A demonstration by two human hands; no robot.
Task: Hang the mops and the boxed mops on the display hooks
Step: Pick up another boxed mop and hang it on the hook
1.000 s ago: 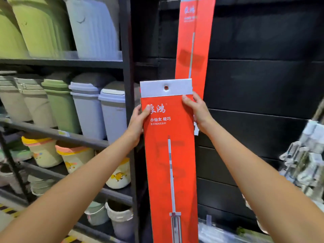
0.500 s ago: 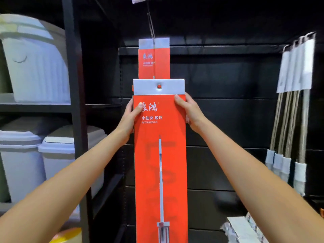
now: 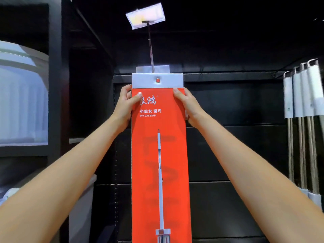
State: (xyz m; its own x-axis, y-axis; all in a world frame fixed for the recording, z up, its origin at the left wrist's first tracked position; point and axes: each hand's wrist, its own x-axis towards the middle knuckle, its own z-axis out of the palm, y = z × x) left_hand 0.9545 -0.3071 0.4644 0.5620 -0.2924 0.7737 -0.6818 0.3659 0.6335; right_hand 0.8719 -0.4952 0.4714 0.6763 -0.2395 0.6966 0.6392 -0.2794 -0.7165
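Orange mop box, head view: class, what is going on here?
A person grips the tall orange mop box near its top, left hand on the left edge, right hand on the right. It is held up below the display hook, where another box already hangs behind it. Its tab hole looks not yet threaded.

A black panelled wall (image 3: 236, 151) fills the back, its boards running level, dark and dimly lit. At the left edge stands a black shelf unit (image 3: 55, 95), its upright post in front, with pale ribbed bins (image 3: 21, 106) on its shelves.
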